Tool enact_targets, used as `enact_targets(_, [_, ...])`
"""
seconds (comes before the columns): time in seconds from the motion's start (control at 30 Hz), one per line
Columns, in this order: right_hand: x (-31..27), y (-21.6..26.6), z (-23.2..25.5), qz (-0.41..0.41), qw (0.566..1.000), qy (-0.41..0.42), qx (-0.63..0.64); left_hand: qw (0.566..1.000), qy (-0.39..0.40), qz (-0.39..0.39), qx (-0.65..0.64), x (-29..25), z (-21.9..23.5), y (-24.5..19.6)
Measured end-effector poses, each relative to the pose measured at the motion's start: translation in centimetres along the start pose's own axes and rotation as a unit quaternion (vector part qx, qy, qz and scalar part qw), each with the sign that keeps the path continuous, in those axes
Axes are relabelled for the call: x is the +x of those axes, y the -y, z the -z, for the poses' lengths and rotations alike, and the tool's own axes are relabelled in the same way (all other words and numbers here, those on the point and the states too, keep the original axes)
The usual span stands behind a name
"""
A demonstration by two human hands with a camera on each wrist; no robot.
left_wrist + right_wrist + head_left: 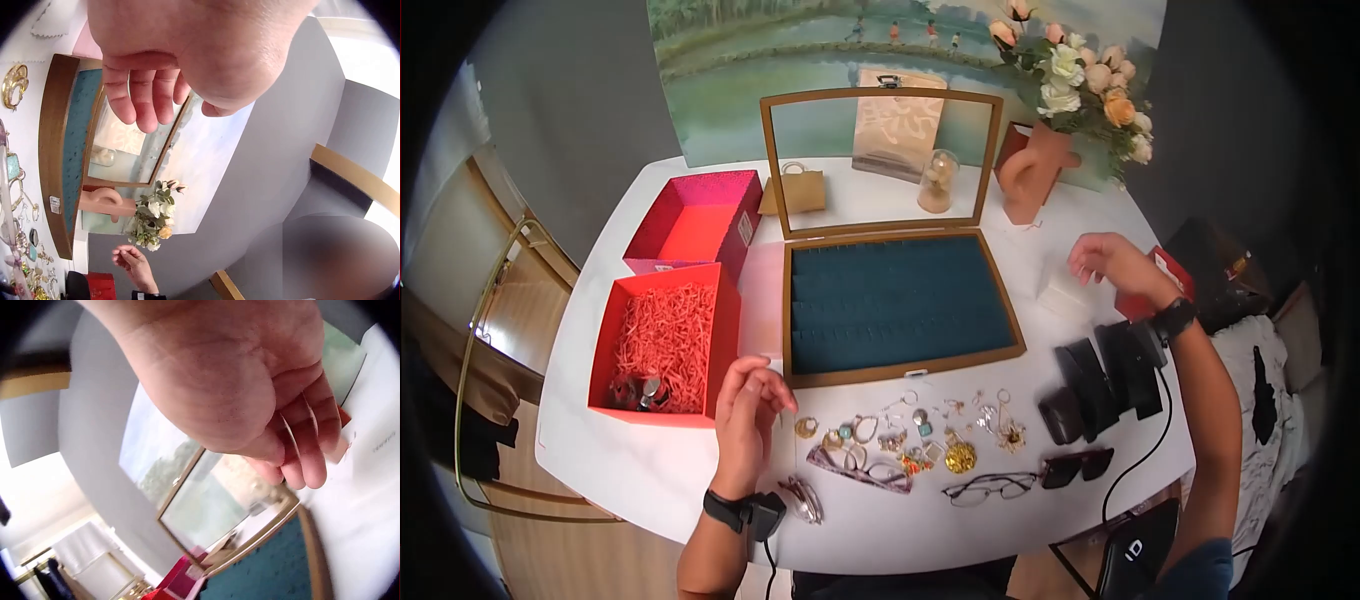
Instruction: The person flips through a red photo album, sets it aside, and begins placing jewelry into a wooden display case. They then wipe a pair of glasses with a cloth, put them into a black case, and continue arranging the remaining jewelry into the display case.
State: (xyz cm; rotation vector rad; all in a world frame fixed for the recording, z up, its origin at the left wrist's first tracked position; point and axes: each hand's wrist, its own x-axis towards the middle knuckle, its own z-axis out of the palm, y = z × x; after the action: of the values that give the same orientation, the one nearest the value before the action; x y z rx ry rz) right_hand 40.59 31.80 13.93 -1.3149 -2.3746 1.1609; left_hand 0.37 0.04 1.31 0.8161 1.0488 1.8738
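Observation:
My left hand (pixel 748 425) is held up beside the red box, fingers loosely bent with nothing visible in them; the left wrist view shows the same hand (pixel 187 56). On the right, my other hand (pixel 1115 265) hovers by a whitish, blurred item (pixel 1068 292), its fingers relaxed and empty, as the right wrist view of the hand (pixel 231 381) also shows. Between them stands a wooden display case (pixel 900 300) with a dark green lining and its glass lid raised. Earrings and other jewellery, including a round gold piece (pixel 960 457), lie in front of it.
Left of the case are a red box (pixel 725 340) with shredded paper and a pink box (pixel 745 215). Patterned glasses (pixel 860 470), wire glasses (pixel 990 488), sunglasses (pixel 1078 467) and dark cases (pixel 1085 385) lie at the front and right. A flower vase (pixel 1030 185) stands behind.

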Motion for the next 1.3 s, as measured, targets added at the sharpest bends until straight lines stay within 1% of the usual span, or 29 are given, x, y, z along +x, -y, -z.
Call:
enact_targets(0.03, [-1.7, 1.6, -1.5, 0.034, 0.999, 0.024, -0.002, 1.000, 0.004, -0.001, -0.002, -0.2, 0.0, 0.0])
enact_targets(0.1, [-4.4, 4.2, -3.7, 0.133, 0.990, 0.045, -0.019, 1.000, 0.026, -0.002, 0.005, -0.1, 0.1, 0.2])
enact_targets(0.17, [-7.3, 8.0, -5.3, 0.091, 0.994, 0.055, -0.037, 0.999, 0.040, -0.004, 0.012, 0.0, 0.2, 0.3])
enact_targets(0.23, [-9.7, 9.8, -6.9, 0.087, 0.992, 0.068, -0.055, 0.999, 0.046, -0.003, 0.020, -0.4, 0.1, 0.6])
enact_targets(0.3, [-11.8, 10.3, -8.9, 0.085, 0.984, 0.078, -0.135, 0.998, 0.050, 0.005, 0.044, -0.4, 0.2, 0.3])
enact_targets(0.33, [-12.7, 9.7, -9.9, 0.106, 0.975, 0.097, -0.171, 0.997, 0.062, -0.005, 0.043, -0.3, 0.5, 0.3])
enact_targets(0.37, [-13.4, 9.4, -11.1, 0.095, 0.965, 0.098, -0.224, 0.997, 0.057, -0.011, 0.046, -0.3, 0.9, 0.2])
enact_targets(0.43, [-14.4, 7.4, -13.7, 0.135, 0.953, 0.055, -0.266, 0.984, 0.081, -0.045, 0.150, -0.3, 1.3, 0.2])
enact_targets(0.47, [-14.8, 6.6, -15.0, 0.130, 0.961, 0.041, -0.240, 0.979, 0.074, -0.030, 0.188, -0.3, 1.2, 0.0])
enact_targets(0.5, [-15.0, 6.2, -16.0, 0.126, 0.968, 0.025, -0.215, 0.979, 0.073, -0.032, 0.188, -0.5, 1.3, 0.0])
enact_targets(0.57, [-14.8, 6.0, -17.3, 0.127, 0.967, 0.030, -0.217, 0.942, 0.071, -0.024, 0.328, -0.2, 1.4, 0.0])
enact_targets(0.6, [-14.4, 5.8, -17.7, 0.158, 0.963, 0.005, -0.220, 0.924, 0.075, -0.038, 0.372, -0.2, 1.4, 0.0])
enact_targets(0.63, [-14.0, 5.7, -18.2, 0.186, 0.957, -0.018, -0.221, 0.924, 0.075, -0.040, 0.374, -0.3, 1.3, -0.1])
enact_targets(0.67, [-13.3, 6.0, -18.3, 0.157, 0.959, -0.016, -0.236, 0.904, 0.078, -0.048, 0.419, -0.3, 1.1, -0.1])
enact_targets(0.7, [-12.1, 5.7, -18.5, 0.158, 0.959, -0.017, -0.235, 0.882, 0.081, -0.054, 0.462, -0.4, 0.9, -0.1])
enact_targets(0.73, [-10.7, 5.0, -18.8, 0.190, 0.947, -0.046, -0.255, 0.886, 0.090, -0.034, 0.453, -0.4, 0.9, -0.1])
enact_targets(0.77, [-9.3, 4.2, -19.0, 0.222, 0.933, -0.075, -0.274, 0.886, 0.089, -0.035, 0.454, -0.2, 1.1, 0.3])
enact_targets(0.8, [-8.1, 3.7, -19.1, 0.225, 0.932, -0.076, -0.274, 0.889, 0.101, -0.035, 0.445, 0.0, 1.6, 1.0])
enact_targets(0.87, [-6.2, 2.8, -19.4, 0.159, 0.932, -0.042, -0.324, 0.891, 0.110, -0.036, 0.439, 0.1, 2.1, 1.3])
enact_targets(0.9, [-5.6, 2.4, -19.4, 0.163, 0.931, -0.043, -0.323, 0.895, 0.114, -0.023, 0.431, 0.1, 2.1, 1.3])
enact_targets(0.97, [-4.9, 1.4, -19.6, 0.206, 0.899, -0.084, -0.377, 0.899, 0.113, -0.007, 0.423, 0.2, 2.1, 1.7])
enact_targets(1.0, [-4.7, 1.1, -19.7, 0.206, 0.900, -0.077, -0.375, 0.912, 0.118, -0.003, 0.392, 0.3, 2.2, 1.9])
enact_targets(1.03, [-4.3, 1.0, -19.6, 0.227, 0.892, -0.094, -0.380, 0.924, 0.122, 0.003, 0.361, 0.4, 2.3, 2.1])
enact_targets(1.07, [-4.1, 0.7, -19.7, 0.247, 0.883, -0.111, -0.384, 0.930, 0.136, 0.048, 0.339, 0.5, 2.5, 2.2])
enact_targets(1.1, [-4.0, 0.5, -19.8, 0.246, 0.885, -0.106, -0.381, 0.929, 0.135, 0.054, 0.340, 0.4, 2.5, 2.3])
enact_targets(1.17, [-3.4, 0.5, -19.8, 0.241, 0.883, -0.113, -0.387, 0.914, 0.136, 0.056, 0.377, 0.5, 2.1, 2.3])
enact_targets(1.2, [-3.0, 0.2, -20.1, 0.222, 0.877, -0.127, -0.407, 0.919, 0.142, 0.048, 0.366, 0.5, 2.2, 2.6])
enact_targets(1.23, [-3.1, 0.5, -20.1, 0.223, 0.877, -0.125, -0.407, 0.919, 0.140, 0.049, 0.366, 0.5, 2.3, 2.7])
enact_targets(1.3, [-3.4, 1.1, -19.9, 0.216, 0.888, -0.111, -0.390, 0.922, 0.149, 0.037, 0.355, 0.7, 2.3, 2.7])
